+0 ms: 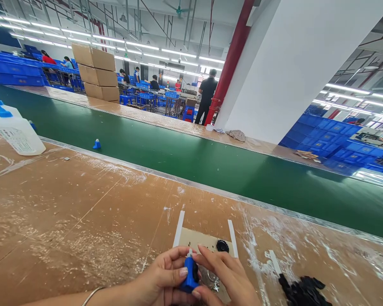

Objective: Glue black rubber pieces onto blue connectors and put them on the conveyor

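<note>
My left hand (166, 272) is closed around a small blue plastic part (187, 274) with a white tip on top and a black piece on its side. My right hand (231, 276) reaches round from the other side, its thumb at the part's lower end and its fingers by the tip. Beneath the hands lies a beige board (194, 238), partly hidden, between two white strips (178, 228). A round black ribbed cap or knob (222, 245) rests on the board, just beyond my right fingers.
A green conveyor belt (166, 148) crosses behind the brown worktable (98, 212), carrying a similar blue part (97, 144). A white bottle (17, 134) stands at left. Black pieces (306, 291) lie in a heap at right. Stacked cartons (95, 70), a pillar and several people are beyond.
</note>
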A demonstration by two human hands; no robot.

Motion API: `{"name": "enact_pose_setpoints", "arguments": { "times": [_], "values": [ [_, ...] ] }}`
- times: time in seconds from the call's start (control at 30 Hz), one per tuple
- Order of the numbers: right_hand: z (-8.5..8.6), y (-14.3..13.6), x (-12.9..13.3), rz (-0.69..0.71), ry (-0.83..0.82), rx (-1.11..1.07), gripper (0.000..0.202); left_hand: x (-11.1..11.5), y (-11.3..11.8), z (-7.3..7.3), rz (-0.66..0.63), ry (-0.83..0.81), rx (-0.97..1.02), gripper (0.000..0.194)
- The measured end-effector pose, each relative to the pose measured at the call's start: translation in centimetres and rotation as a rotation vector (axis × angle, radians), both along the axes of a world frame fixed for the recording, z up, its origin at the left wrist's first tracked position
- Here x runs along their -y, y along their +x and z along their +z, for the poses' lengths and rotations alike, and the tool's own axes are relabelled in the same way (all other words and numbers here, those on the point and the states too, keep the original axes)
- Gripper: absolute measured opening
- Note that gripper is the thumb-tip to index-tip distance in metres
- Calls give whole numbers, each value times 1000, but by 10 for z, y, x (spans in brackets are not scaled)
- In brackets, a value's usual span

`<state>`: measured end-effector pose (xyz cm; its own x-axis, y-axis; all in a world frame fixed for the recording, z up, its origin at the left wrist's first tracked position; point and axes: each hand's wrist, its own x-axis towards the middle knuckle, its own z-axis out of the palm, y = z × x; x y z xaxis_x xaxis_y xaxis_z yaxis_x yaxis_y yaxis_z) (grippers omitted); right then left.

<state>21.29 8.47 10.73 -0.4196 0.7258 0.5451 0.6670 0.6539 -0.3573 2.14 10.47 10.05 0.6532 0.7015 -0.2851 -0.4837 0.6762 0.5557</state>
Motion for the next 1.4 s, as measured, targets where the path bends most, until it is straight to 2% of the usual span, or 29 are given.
{"name": "enact_pose_setpoints", "arguments": {
  "times": [0.2,0.33,0.47,0.6,0.8,0.9,1.03,1.1,1.2,1.27,1.3,1.33,1.4],
  "values": [
    [1,-7,8,-53,-42,-107,28,1,-1,6,-3,-17,-39,33],
    [-6,-12,8,-58,21,-173,20,1,-1,5,-18,29,-39,36],
    [-14,-13,4,-46,73,-143,16,1,1,6,-41,87,-35,37],
    [-19,-14,6,-38,121,-70,19,2,1,7,-39,105,-52,34],
    [-25,-29,19,-171,162,-30,20,2,2,0,-14,105,-129,30],
    [-25,-39,22,-211,174,-69,20,1,2,-2,-41,110,-168,31],
    [-21,-41,29,-248,155,-151,33,-3,-1,2,-104,128,-196,34],
    [-21,-26,37,-296,159,-170,34,-8,-3,3,-117,154,-238,37],
    [-22,26,50,-451,131,-141,23,-17,-8,2,-74,235,-269,43],
    [-24,74,52,-643,-56,-141,24,-23,-10,4,-42,290,-282,45],
    [-24,98,50,-741,-194,-118,32,-25,-10,6,-26,314,-290,44],
    [-24,120,46,-810,-259,-105,37,-27,-10,9,-13,332,-299,42],
    [-25,154,33,-838,-355,-83,34,-27,-13,15,40,347,-320,38]
  ]
}}
